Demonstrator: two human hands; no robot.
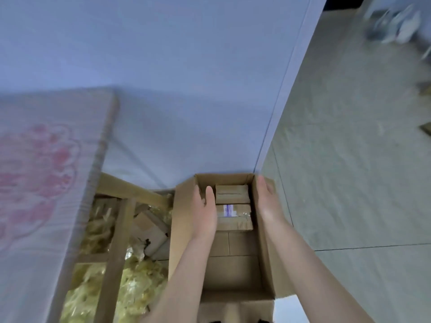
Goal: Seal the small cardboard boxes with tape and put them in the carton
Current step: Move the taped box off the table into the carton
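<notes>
An open brown carton (233, 271) stands on the floor below me, against a pale wall. Two small cardboard boxes lie inside at its far end: a plain one (232, 194) and, nearer to me, a taped one with a white and purple label (234, 217). My left hand (205, 210) holds the carton's left wall, thumb inside, fingers along the edge. My right hand (268, 201) holds the right wall, thumb inside and fingers outside. The near half of the carton floor is bare.
Left of the carton is a wooden frame (121, 241) over yellowish packing filler (137, 283) and loose cardboard boxes (149, 229). A pink-patterned panel (46, 171) stands at far left. Grey floor (349, 159) stretches to the right, with blurred objects (394, 22) at top right.
</notes>
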